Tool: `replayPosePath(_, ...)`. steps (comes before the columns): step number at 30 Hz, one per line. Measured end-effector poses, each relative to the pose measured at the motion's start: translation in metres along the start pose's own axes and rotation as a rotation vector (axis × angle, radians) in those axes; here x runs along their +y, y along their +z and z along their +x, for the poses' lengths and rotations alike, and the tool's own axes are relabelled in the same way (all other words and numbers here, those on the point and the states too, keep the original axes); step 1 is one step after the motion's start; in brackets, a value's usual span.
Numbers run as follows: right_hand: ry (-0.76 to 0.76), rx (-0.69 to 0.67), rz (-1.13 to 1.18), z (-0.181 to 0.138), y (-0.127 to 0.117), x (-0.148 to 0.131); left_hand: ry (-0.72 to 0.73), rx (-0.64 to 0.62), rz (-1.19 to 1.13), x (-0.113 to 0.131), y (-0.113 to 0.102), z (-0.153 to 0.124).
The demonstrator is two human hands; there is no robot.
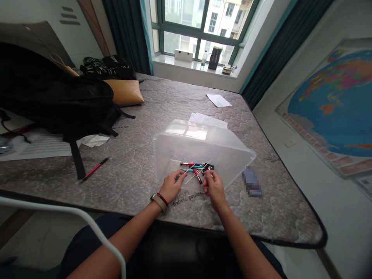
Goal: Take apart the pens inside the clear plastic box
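A translucent plastic box (203, 149) lies on its side on the mattress, its opening towards me. In front of its inner wall is a loose pile of red, teal and black pen parts (197, 170), with thin white sticks like refills among them. My left hand (172, 186) is at the pile's left side, fingers closed around a teal pen part (177, 179) that is mostly hidden. At the right side of the pile, my right hand (214, 188) has its thumb and fingers pinched together. Whatever is between those fingers is too small to make out.
A red and black pen (94, 169) lies to the left, near a black backpack (52, 93) and its hanging strap. Paper sheets (210, 120) lie behind the box. A blurred-out item (252, 181) is to its right. A white curved tube (95, 228) crosses the lower left.
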State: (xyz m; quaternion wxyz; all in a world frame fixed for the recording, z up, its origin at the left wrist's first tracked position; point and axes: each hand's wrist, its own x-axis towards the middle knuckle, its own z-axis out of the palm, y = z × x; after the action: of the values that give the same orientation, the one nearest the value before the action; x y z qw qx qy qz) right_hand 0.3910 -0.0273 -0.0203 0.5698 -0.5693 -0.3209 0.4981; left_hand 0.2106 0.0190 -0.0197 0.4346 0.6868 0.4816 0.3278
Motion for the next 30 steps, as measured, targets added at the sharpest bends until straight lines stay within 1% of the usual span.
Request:
replayPosePath(1, -0.009, 0.071, 0.068, 0.001, -0.001, 0.000, 0.006, -0.013, 0.010, 0.002, 0.000, -0.001)
replayPosePath(2, -0.002, 0.096, 0.112, 0.002, -0.001, -0.001, 0.014, -0.030, 0.019, 0.004, 0.000, -0.002)
replayPosePath(3, 0.018, 0.081, 0.132, 0.002, -0.001, 0.000, 0.024, -0.047, 0.028, 0.006, 0.001, -0.003)
replayPosePath(7, 0.106, -0.141, 0.056, -0.003, 0.004, 0.004, 0.075, -0.124, 0.061, 0.013, 0.003, -0.007)
replayPosePath(8, 0.100, -0.179, 0.025, -0.005, 0.006, 0.005, 0.089, -0.147, 0.068, 0.013, 0.004, -0.008)
replayPosePath(10, 0.068, -0.206, -0.020, -0.006, 0.009, 0.007, 0.117, -0.185, 0.084, 0.014, 0.004, -0.009)
replayPosePath(15, 0.019, -0.151, -0.043, -0.006, 0.009, 0.007, 0.147, -0.221, 0.140, 0.014, 0.005, -0.014)
replayPosePath(18, 0.009, -0.170, -0.105, -0.005, 0.008, 0.008, 0.181, -0.296, 0.149, 0.013, 0.006, -0.014)
replayPosePath(20, -0.008, -0.165, -0.115, -0.005, 0.007, 0.006, 0.165, -0.313, 0.179, 0.009, 0.006, -0.014)
replayPosePath(24, -0.100, -0.035, -0.079, -0.002, -0.002, -0.002, 0.080, -0.274, 0.286, 0.001, 0.007, -0.015)
replayPosePath(27, -0.183, 0.043, -0.089, 0.001, -0.008, -0.009, 0.114, -0.339, 0.357, 0.000, 0.023, -0.025)
replayPosePath(30, -0.213, 0.068, -0.136, 0.001, -0.008, -0.009, 0.169, -0.416, 0.461, 0.003, 0.051, -0.042)
